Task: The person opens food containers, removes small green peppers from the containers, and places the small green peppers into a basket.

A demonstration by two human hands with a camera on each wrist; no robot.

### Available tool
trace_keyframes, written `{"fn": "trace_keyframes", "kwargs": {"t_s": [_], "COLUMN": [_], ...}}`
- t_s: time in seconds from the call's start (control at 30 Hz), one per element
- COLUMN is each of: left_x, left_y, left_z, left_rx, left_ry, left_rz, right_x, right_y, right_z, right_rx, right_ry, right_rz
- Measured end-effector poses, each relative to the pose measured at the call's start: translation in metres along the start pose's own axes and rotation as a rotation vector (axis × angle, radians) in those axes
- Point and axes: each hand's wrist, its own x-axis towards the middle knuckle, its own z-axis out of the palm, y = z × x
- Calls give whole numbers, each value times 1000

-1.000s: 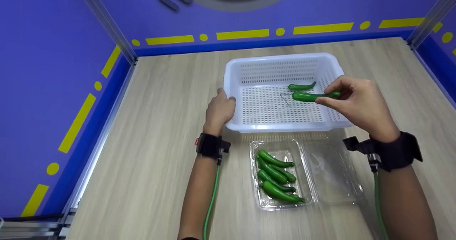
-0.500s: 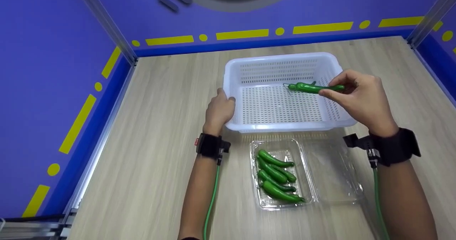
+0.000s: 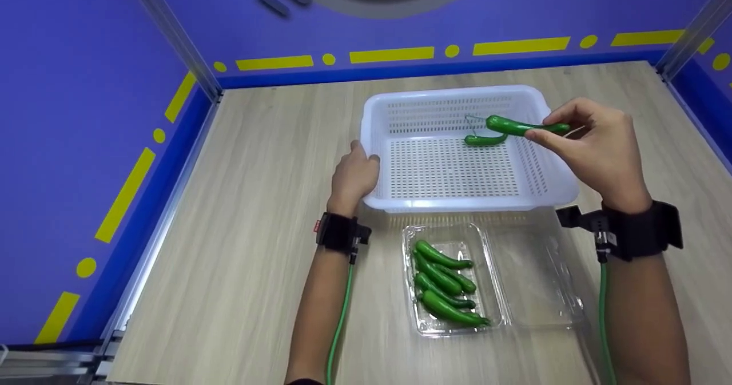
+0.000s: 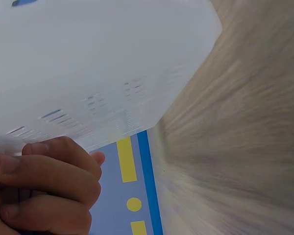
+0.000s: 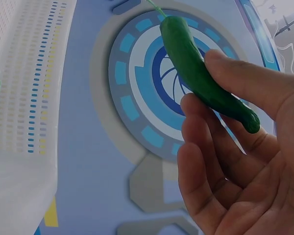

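In the head view my left hand (image 3: 355, 173) grips the left rim of a white perforated plastic basket (image 3: 446, 203); its fingers (image 4: 59, 181) are curled by the rim in the left wrist view. My right hand (image 3: 606, 150) holds a green chili pepper (image 3: 509, 125) over the basket's right side, pinched between thumb and fingers. A thin pale strand hangs from the pepper's far end. Another green pepper (image 3: 483, 141) lies on the basket floor, below the held one. The right wrist view shows the held pepper (image 5: 186, 54) tilted, its thicker end up.
In front of the basket lies an opened clear plastic clamshell box (image 3: 420, 330), with several green peppers (image 3: 446, 282) in its left half. Its transparent lid (image 3: 537, 282) lies flat to the right. Blue-purple walls (image 3: 400, 30) border the wooden table (image 3: 257, 230).
My right hand has moved back and to the right with the pepper, away from the middle of the basket. The left hand stays at the rim.
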Motion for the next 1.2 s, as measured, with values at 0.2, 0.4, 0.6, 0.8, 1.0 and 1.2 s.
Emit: {"fn": "trace_keyframes", "kwargs": {"t_s": [0.2,0.4,0.6,0.8,1.0,1.2], "left_x": [0,-1,-1,-1,0,0], "left_y": [1,0,0,0,0,0], "left_z": [-1,-2,0,-1,-1,0], "left_rx": [4,-1,13,24,16,12], "left_ry": [4,9,-5,-16,-12,-5], "left_rz": [5,1,-3,-19,-20,-17], "right_x": [9,21,30,39,50,59], "right_y": [4,8,10,10,10,16], "right_z": [3,7,11,13,17,21], "right_rx": [-22,-43,-41,-63,-92,-117], "right_ry": [-24,-88,-134,-202,-272,-294], "right_rz": [14,48,35,53,57,86]}}
